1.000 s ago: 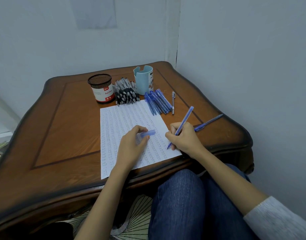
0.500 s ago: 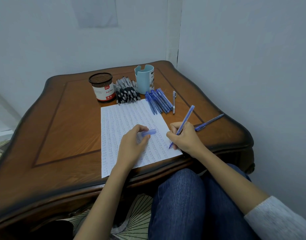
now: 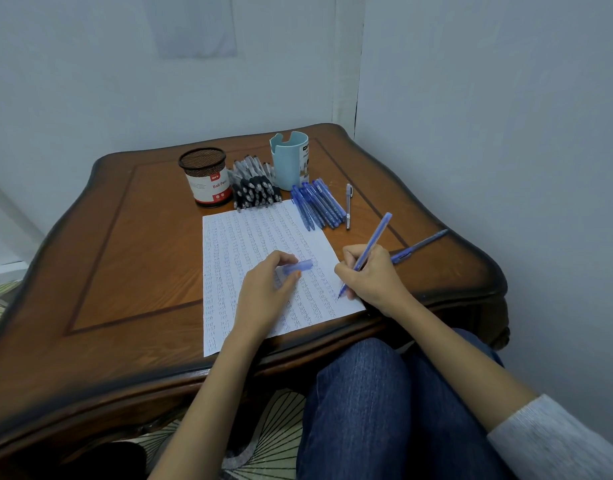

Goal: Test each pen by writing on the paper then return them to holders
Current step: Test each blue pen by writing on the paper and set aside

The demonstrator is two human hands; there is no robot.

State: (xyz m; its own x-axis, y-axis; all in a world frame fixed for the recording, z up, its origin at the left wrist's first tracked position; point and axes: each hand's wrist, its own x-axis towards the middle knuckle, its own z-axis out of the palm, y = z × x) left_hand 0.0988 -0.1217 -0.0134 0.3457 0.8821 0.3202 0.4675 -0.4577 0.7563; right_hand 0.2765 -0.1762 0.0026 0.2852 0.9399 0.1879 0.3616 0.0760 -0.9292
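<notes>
A white paper (image 3: 249, 244) covered in rows of blue writing lies on the wooden table (image 3: 131, 244). My right hand (image 3: 374, 277) grips a blue pen (image 3: 372, 242) with its tip on the paper's right edge. My left hand (image 3: 263, 292) rests on the paper and pinches a blue pen cap (image 3: 298, 266). At the back stand a black mesh holder (image 3: 206, 176) and a light blue holder (image 3: 291, 159). Between them lies a pile of black pens (image 3: 254, 187). A row of blue pens (image 3: 317, 204) lies by the blue holder.
A single grey pen (image 3: 348, 206) lies right of the blue row. Another blue pen (image 3: 419, 245) lies near the table's right edge, behind my right hand. Walls close in behind and to the right. My knees in jeans (image 3: 384, 403) sit below the front edge.
The pen tip has shifted slightly along the paper's right edge. My left hand keeps the cap in the same place.
</notes>
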